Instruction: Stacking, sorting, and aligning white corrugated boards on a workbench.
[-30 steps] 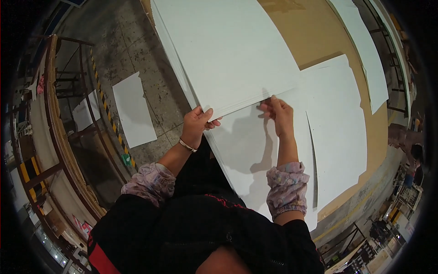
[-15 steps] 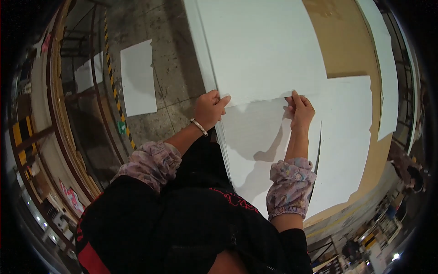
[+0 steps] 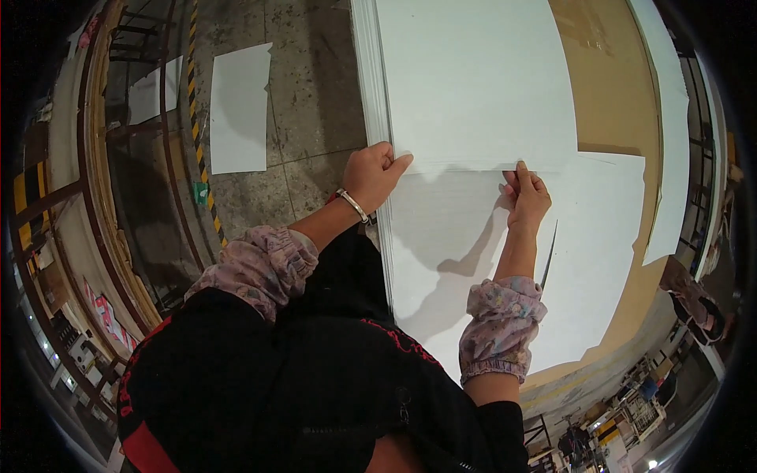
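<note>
A large white board sheet (image 3: 481, 87) lies over other white sheets, its near edge running crosswise between my hands. At its near left corner my left hand (image 3: 372, 175) is closed on the edge, thumb on top and fingers curled at the side. Farther right along that edge, my right hand (image 3: 527, 195) pinches the same sheet between thumb and fingers. Below the edge spreads another white sheet (image 3: 441, 236), darkened by the shadow of my right arm.
Brown cardboard (image 3: 615, 87) shows beneath the white sheets on the right, with a white strip (image 3: 669, 134) beyond it. On the concrete floor at left lies a loose white sheet (image 3: 240, 110) beside black-and-yellow tape (image 3: 197, 150). A brown metal rack (image 3: 98, 236) stands far left.
The upper sheet's near edge, slanted before, now runs nearly level across the view. Both hands keep their hold on it. The whole view has shifted slightly.
</note>
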`<state>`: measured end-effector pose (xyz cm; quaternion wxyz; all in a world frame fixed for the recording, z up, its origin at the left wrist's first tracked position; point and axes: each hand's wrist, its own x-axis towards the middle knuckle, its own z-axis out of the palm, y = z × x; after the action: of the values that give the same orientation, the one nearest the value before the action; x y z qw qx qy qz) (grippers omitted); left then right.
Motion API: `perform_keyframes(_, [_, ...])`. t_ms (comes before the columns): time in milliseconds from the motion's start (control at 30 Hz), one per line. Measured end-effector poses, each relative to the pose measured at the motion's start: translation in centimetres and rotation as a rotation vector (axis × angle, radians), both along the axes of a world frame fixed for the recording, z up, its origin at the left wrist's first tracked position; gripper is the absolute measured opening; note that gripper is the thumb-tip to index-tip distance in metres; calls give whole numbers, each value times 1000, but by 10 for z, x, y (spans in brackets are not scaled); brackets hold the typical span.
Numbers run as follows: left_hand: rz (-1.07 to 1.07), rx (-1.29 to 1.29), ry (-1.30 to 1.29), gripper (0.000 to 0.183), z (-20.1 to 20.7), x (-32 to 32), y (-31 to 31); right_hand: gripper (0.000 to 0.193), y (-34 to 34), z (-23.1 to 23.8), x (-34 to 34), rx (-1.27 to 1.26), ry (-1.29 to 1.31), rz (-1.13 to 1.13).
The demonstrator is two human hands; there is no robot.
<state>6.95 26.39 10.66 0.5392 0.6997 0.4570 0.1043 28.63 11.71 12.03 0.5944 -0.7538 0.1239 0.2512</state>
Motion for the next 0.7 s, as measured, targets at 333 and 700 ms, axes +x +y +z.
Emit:
perform_keyframes(333, [66,57,-70,36,1,-1,-4,20,4,2,-3,15,0,5])
perform_keyframes(700, [69,101,-31,35,-11,2,-7,22,3,2,-2,-1,-3,-11])
